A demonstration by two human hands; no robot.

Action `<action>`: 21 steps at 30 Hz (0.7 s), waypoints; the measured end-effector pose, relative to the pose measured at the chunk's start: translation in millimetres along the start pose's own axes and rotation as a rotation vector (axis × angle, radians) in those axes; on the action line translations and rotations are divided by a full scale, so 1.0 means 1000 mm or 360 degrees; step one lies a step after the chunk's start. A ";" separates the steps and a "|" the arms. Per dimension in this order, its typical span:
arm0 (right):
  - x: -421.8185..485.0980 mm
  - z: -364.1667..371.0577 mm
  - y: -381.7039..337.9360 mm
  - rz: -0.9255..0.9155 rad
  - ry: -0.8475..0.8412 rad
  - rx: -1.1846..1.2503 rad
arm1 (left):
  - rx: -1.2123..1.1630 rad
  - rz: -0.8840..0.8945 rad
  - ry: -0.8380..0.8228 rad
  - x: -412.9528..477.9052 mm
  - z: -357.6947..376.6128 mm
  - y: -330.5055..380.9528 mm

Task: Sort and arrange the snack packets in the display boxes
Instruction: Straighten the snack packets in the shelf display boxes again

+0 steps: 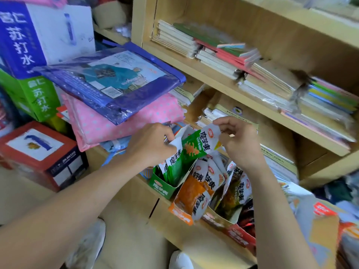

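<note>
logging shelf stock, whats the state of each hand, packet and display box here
green-and-white foil snack packet, raised, top pinched by right hand
second green packet, upright in its box, top pinched by left hand
green cardboard display box, open, holds green packets
orange cardboard display box, open, packed with orange packets
olive cardboard display box, open, holds packets

Stacked notebooks (219,53) on wooden shelves (213,78), blue raincoat pack (116,82) (plastic-wrapped), soda-water cartons (29,35)

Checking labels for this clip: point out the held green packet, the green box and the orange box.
green packet (194,147): head view, middle of its front.
green box (162,186): head view, front wall.
orange box (180,212): head view, front wall.
</note>
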State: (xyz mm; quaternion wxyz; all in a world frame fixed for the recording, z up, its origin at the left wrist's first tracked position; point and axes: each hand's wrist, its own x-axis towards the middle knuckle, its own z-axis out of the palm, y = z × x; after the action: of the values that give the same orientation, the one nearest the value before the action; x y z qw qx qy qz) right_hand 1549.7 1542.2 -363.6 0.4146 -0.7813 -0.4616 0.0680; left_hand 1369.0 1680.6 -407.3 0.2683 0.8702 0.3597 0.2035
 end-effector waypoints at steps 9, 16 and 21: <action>0.005 0.031 -0.007 -0.0196 -0.0153 -0.0413 | -0.0283 0.0173 0.0333 0.004 0.003 -0.006; 0.008 0.046 0.010 -0.0331 0.0062 -0.0359 | -0.0570 -0.0017 0.0397 0.009 0.002 -0.007; 0.001 0.044 0.011 -0.0403 0.0060 -0.0357 | -0.1046 -0.0267 0.0267 0.013 -0.002 -0.001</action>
State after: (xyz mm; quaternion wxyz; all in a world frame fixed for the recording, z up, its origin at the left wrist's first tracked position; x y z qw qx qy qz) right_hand 1535.9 1566.5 -399.6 0.3386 -0.7594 -0.5532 -0.0513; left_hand 1375.5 1691.4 -404.4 0.5193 0.6849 0.3661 0.3566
